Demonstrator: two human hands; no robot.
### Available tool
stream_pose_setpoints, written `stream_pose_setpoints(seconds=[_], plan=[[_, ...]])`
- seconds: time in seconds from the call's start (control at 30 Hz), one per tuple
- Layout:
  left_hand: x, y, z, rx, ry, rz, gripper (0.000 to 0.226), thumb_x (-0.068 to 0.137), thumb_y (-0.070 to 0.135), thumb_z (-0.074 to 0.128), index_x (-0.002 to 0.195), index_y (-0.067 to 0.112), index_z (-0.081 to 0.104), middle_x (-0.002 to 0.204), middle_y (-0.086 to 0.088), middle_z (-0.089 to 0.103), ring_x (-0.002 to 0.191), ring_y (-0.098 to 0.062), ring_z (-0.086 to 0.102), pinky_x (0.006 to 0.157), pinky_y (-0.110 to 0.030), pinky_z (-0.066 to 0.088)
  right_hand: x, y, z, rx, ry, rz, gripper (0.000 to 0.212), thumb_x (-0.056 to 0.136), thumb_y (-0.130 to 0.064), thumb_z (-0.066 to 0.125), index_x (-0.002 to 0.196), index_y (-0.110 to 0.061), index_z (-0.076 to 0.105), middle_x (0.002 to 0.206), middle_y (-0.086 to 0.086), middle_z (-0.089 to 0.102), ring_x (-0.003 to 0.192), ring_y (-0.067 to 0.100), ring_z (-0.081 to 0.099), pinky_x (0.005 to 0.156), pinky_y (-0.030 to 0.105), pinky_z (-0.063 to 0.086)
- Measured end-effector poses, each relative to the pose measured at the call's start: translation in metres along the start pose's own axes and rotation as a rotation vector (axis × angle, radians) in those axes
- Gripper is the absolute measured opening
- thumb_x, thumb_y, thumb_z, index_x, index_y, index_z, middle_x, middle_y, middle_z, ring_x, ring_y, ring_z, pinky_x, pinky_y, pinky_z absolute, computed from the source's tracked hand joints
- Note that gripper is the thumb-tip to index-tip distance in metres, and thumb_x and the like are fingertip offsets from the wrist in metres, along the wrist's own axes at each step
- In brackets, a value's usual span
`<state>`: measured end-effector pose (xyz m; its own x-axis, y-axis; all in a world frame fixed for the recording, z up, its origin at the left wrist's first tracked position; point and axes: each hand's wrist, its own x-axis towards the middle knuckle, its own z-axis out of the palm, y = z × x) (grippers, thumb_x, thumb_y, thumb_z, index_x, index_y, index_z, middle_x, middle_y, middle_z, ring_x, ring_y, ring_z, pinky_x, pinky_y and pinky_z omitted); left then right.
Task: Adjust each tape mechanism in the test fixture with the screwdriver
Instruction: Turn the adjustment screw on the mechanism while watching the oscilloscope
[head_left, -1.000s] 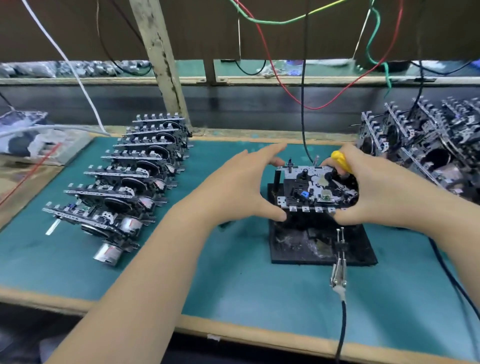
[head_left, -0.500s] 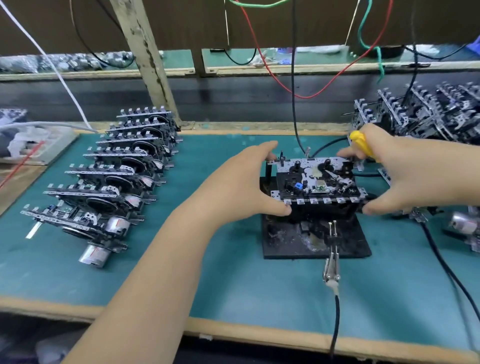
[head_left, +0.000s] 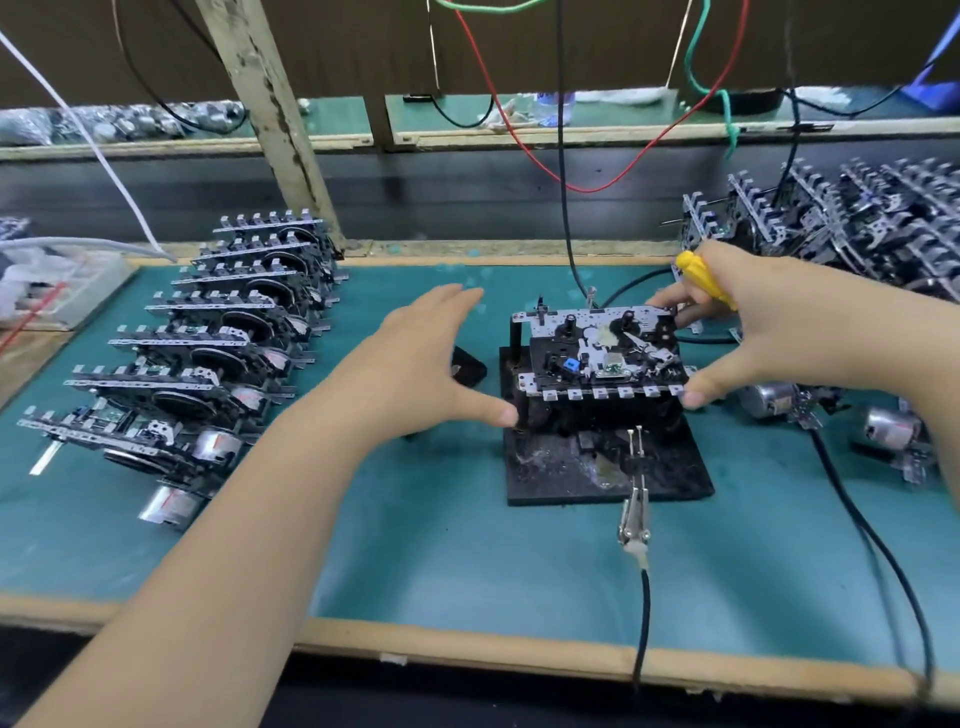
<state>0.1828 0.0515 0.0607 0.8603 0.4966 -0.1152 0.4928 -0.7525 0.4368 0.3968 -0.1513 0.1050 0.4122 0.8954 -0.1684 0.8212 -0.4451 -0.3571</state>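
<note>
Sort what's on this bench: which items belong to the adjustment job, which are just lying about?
In the job:
- tape mechanism seated in the test fixture
- yellow screwdriver, held in the right hand
- left hand, open beside the fixture
- row of mechanisms at left, pile of mechanisms at right

Lying about:
- alligator clip on its black cable
- hanging red wire
- plastic bag

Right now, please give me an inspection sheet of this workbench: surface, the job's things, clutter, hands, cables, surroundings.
Surface: green mat with wooden edge.
Job's things: tape mechanism sits on black test fixture; yellow screwdriver in right hand.
Clutter: row of mechanisms at left; pile of mechanisms at right.
Hands: left hand open, off the mechanism; right hand grips screwdriver, thumb and fingers on mechanism's edges.
Cables: clip lead on fixture; red wire hanging.
Surroundings: wooden post behind.
</note>
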Motion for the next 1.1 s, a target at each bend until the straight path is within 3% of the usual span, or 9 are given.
stream_pose_setpoints(seconds=[0.17, 0.27, 0.37, 0.57, 0.7, 0.8, 0.93, 1.0, 1.1], plan=[[-0.014, 0.001, 0.008, -0.299, 0.057, 0.071, 0.109, 0.064, 0.061, 0.082, 0.156, 0.041, 0.028, 0.157, 0.023, 0.034, 0.138, 0.009, 0.034, 0.110, -0.023, 0.032, -0.003, 0.002, 0.002, 0.072, -0.002, -0.003, 0.076, 0.060, -0.033, 0.096, 0.111, -0.027, 0.040, 0.138, -0.017, 0.054, 0.118, 0.006, 0.057, 0.080, 0.020, 0.047], [-0.006, 0.018, 0.004, -0.246, 0.046, 0.149, 0.110, 0.069, 0.046, 0.088, 0.158, 0.039, 0.024, 0.155, 0.024, 0.040, 0.141, 0.008, 0.034, 0.112, -0.024, 0.031, -0.003, -0.001, -0.003, 0.018, 0.006, -0.011, 0.077, 0.058, -0.036, 0.096, 0.111, -0.021, 0.042, 0.134, -0.013, 0.057, 0.115, 0.011, 0.059, 0.094, 0.033, 0.049], [0.003, 0.021, -0.004, -0.185, 0.015, 0.162, 0.113, 0.068, 0.034, 0.092, 0.158, 0.035, 0.024, 0.150, 0.023, 0.048, 0.136, 0.008, 0.040, 0.103, -0.018, 0.030, -0.002, -0.006, -0.009, -0.050, 0.027, -0.030, 0.074, 0.053, -0.045, 0.095, 0.102, -0.028, 0.042, 0.128, -0.017, 0.057, 0.104, 0.004, 0.058, 0.081, 0.028, 0.045], [0.000, 0.015, -0.003, -0.055, 0.026, 0.123, 0.116, 0.068, 0.042, 0.090, 0.159, 0.034, 0.020, 0.159, 0.019, 0.035, 0.146, -0.006, 0.031, 0.107, -0.022, 0.028, -0.001, -0.004, 0.001, -0.020, 0.008, -0.004, 0.074, 0.059, -0.036, 0.097, 0.103, -0.034, 0.038, 0.141, -0.013, 0.056, 0.112, 0.006, 0.057, 0.097, 0.035, 0.047], [-0.014, -0.016, 0.006, 0.245, -0.019, -0.173, 0.105, 0.074, 0.052, 0.083, 0.158, 0.030, 0.024, 0.156, -0.003, 0.039, 0.141, -0.029, 0.038, 0.111, -0.042, 0.038, -0.002, 0.001, 0.006, 0.027, 0.037, -0.006, 0.073, 0.061, -0.031, 0.096, 0.098, -0.035, 0.034, 0.144, -0.011, 0.055, 0.115, 0.005, 0.058, 0.072, 0.015, 0.043], [-0.023, -0.032, 0.006, 0.118, 0.072, -0.212, 0.072, 0.076, 0.034, 0.086, 0.140, 0.033, 0.053, 0.133, 0.001, 0.062, 0.119, -0.022, 0.057, 0.094, -0.031, 0.045, -0.003, 0.002, 0.008, 0.019, 0.051, -0.007, 0.077, 0.062, -0.032, 0.096, 0.107, -0.030, 0.034, 0.146, -0.011, 0.054, 0.117, 0.005, 0.057, 0.069, 0.014, 0.045], [-0.028, -0.015, -0.010, -0.262, 0.441, -0.021, 0.040, 0.075, 0.033, 0.086, 0.110, 0.042, 0.068, 0.106, 0.023, 0.070, 0.102, -0.003, 0.063, 0.084, -0.017, 0.044, -0.004, 0.001, 0.009, 0.013, 0.070, 0.017, 0.077, 0.061, -0.034, 0.096, 0.109, -0.029, 0.035, 0.143, -0.010, 0.057, 0.117, 0.008, 0.058, 0.090, 0.031, 0.046], [-0.022, 0.016, -0.013, -0.351, 0.447, 0.201, 0.033, 0.080, 0.036, 0.079, 0.110, 0.043, 0.067, 0.109, 0.027, 0.068, 0.106, 0.004, 0.060, 0.090, -0.014, 0.044, -0.004, 0.001, 0.010, 0.005, 0.082, 0.030, 0.075, 0.061, -0.035, 0.096, 0.108, -0.028, 0.038, 0.136, -0.012, 0.058, 0.114, 0.011, 0.059, 0.074, 0.021, 0.047], [-0.012, 0.052, -0.005, -0.194, 0.239, 0.382, 0.028, 0.091, 0.026, 0.071, 0.116, 0.038, 0.067, 0.120, 0.020, 0.066, 0.114, -0.003, 0.054, 0.100, -0.017, 0.037, -0.008, -0.002, 0.009, 0.023, 0.079, 0.035, 0.064, 0.065, -0.033, 0.094, 0.093, -0.034, 0.036, 0.123, -0.016, 0.056, 0.090, 0.006, 0.056, 0.045, 0.010, 0.041]])
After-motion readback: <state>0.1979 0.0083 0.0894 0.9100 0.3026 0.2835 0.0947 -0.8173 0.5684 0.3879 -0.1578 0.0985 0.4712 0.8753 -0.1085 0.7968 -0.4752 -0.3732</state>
